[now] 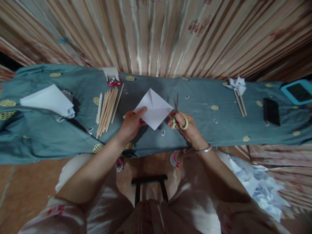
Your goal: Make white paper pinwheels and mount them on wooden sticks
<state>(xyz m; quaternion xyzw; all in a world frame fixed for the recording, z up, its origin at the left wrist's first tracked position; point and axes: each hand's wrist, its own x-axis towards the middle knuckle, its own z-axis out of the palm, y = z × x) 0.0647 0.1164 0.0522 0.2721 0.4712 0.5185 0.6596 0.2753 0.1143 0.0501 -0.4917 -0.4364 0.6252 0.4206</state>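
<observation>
My left hand grips a square sheet of white paper by its left corner, thumb on top. The sheet is turned like a diamond, and a slit or crease runs inward from its far corner. In my right hand is a pair of scissors with pale green handles. The blades point away from me, just to the right of the paper's right corner. To the left of the sheet lies a bundle of thin wooden sticks beside a white stick-like piece.
A stack of white paper lies at the left. Behind the sticks stands a small red-and-white box of metal bits. White paper pinwheels on sticks, a dark phone and a blue-framed device are at the right. Paper scraps lie below.
</observation>
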